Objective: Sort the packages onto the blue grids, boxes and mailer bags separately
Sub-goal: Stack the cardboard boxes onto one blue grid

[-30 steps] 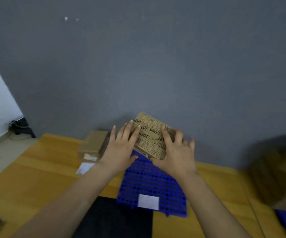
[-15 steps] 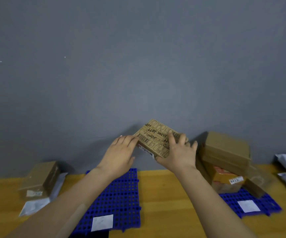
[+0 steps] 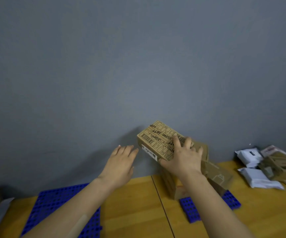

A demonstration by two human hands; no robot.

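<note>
Holding the printed box (image 3: pixel 162 140) one-handed, tilted above the stacked boxes (image 3: pixel 212 170) on the right blue grid (image 3: pixel 190 210), the right hand (image 3: pixel 184 158) has its grip closed on one corner only. The left hand (image 3: pixel 121 163) hangs open and empty beside it. Landing skewed, the box could slide off or topple the leaning stack.

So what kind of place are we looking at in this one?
Likely a small parcel-sorting setup indoors: blue plastic grids lie on a wooden floor against a grey wall, cardboard boxes are stacked on one, and white mailer bags are piled at right. The right hand holds a printed box.
</note>
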